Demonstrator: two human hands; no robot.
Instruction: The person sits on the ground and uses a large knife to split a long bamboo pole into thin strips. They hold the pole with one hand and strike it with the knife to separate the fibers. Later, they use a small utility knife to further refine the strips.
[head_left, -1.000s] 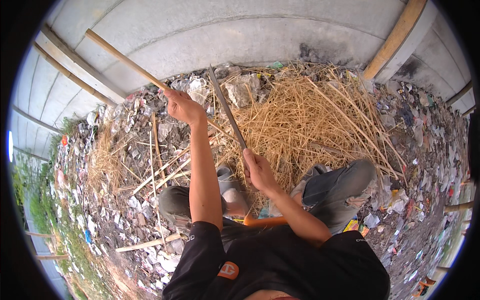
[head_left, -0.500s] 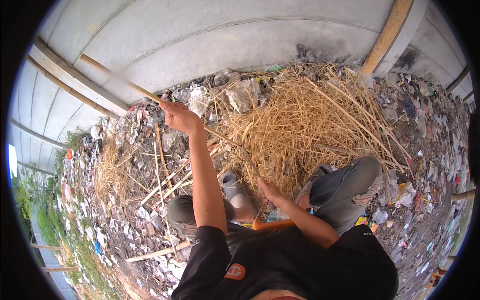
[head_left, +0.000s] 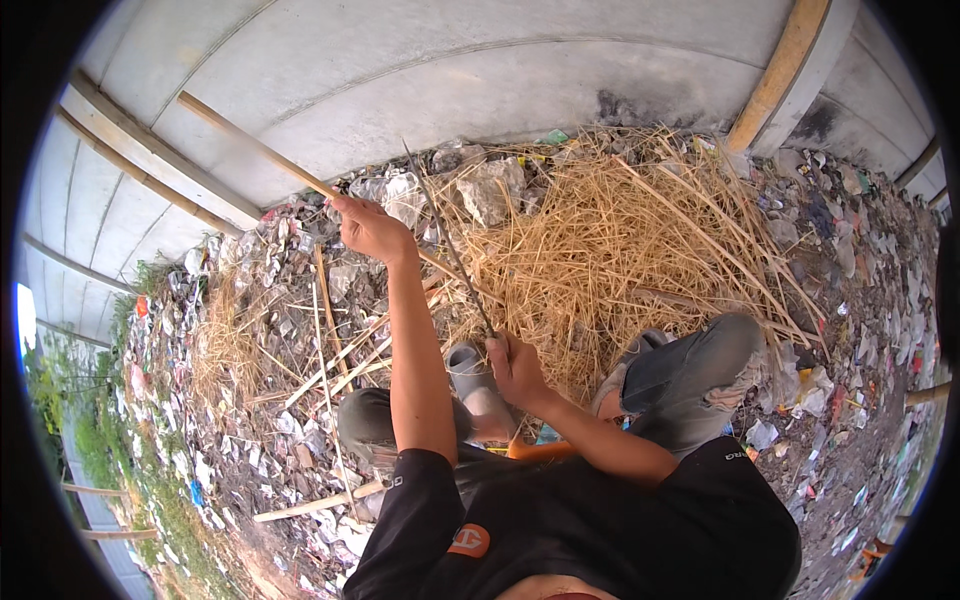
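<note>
The left hand (head_left: 375, 230) has its fingers closed round a slim tan bamboo-like stick (head_left: 260, 147) running ten to four o'clock; the right hand (head_left: 517, 372) grips a long dark metal blade (head_left: 472, 292), pointing eleven, across the stick's four-o'clock half.

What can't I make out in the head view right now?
All in the head view:
- Long knife: its handle, hidden by the right hand.
- Bamboo strip: the stretch inside the left hand.
- Straw pile: whatever lies beneath, covered by straw.
- Orange curved object: mostly hidden by the right forearm and black shirt.
</note>
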